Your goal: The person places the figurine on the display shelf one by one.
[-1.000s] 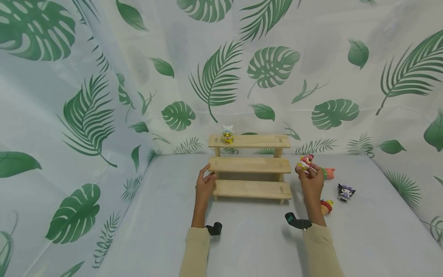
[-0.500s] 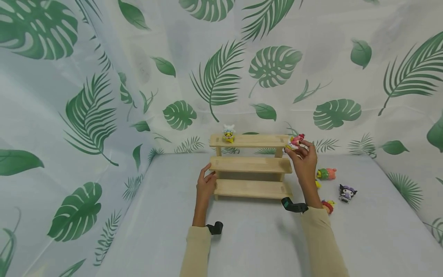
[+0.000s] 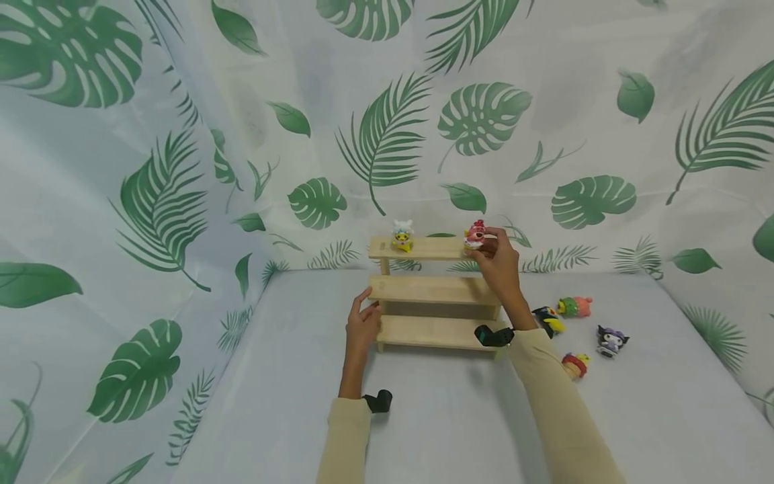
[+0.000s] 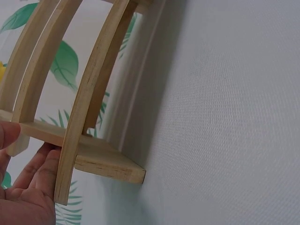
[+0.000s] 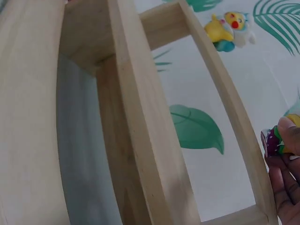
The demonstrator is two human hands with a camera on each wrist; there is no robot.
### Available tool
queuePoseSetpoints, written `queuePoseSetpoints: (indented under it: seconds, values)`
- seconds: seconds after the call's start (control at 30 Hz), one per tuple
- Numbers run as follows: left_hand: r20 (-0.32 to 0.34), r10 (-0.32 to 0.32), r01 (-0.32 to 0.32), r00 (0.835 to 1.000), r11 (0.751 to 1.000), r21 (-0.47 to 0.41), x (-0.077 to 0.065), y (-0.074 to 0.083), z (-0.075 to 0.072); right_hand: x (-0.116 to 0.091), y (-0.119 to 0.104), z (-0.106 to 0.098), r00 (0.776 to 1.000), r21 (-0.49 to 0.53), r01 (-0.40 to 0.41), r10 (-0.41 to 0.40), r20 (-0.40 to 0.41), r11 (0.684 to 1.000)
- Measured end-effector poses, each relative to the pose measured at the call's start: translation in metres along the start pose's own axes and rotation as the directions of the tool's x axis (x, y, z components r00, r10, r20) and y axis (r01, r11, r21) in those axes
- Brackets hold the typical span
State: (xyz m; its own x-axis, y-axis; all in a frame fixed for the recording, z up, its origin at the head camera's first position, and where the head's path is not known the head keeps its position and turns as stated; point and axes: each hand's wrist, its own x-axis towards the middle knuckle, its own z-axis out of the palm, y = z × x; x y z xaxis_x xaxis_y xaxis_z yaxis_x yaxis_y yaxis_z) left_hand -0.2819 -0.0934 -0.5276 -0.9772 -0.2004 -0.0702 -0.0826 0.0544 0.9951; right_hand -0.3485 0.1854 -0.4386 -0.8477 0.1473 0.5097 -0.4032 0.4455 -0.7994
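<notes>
A three-tier wooden stand (image 3: 429, 289) stands before me on the table. My left hand (image 3: 361, 327) grips its left side; in the left wrist view the fingers (image 4: 35, 176) reach round a side support. Above the right part of the top tier, my right hand (image 3: 502, 267) pinches a pink-and-white toy figurine (image 3: 474, 236) with a red top. Whether its base touches the wood I cannot tell. The right wrist view shows that figurine's dotted purple underside (image 5: 271, 142). At the left of the top tier a yellow figurine with a white hood (image 3: 402, 236) stands upright.
To the right of the stand, several figurines lie on the pale table: a green-and-pink one (image 3: 576, 306), a black-and-yellow one (image 3: 547, 321), a purple-and-black one (image 3: 611, 341) and a red-and-yellow one (image 3: 576, 365). A leaf-patterned cloth (image 3: 363, 81) hangs behind and at the sides.
My right hand has carried the pink figurine up and left, from beside the stand to the top tier. The black-and-yellow figurine has come into sight. The left hand keeps its place.
</notes>
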Motion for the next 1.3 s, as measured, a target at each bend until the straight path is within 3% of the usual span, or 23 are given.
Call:
queuePoseSetpoints:
  seconds: [0.33, 0.6, 1.3]
  values:
    - [0.009, 0.018, -0.018, 1.000, 0.999, -0.029, 0.000, 0.001, 0.001, 0.009, 0.000, 0.010, 1.000, -0.086, -0.008, 0.007, -0.003, 0.996]
    - [-0.014, 0.017, -0.017, 1.000, 1.000, 0.006, 0.001, 0.000, 0.001, 0.011, 0.000, 0.014, 0.999, -0.131, -0.043, 0.044, -0.002, 0.990]
    - [-0.002, 0.014, -0.014, 1.000, 1.000, 0.009, 0.000, -0.002, 0.001, 0.014, 0.002, 0.017, 0.995, -0.252, -0.095, 0.095, -0.013, 0.963]
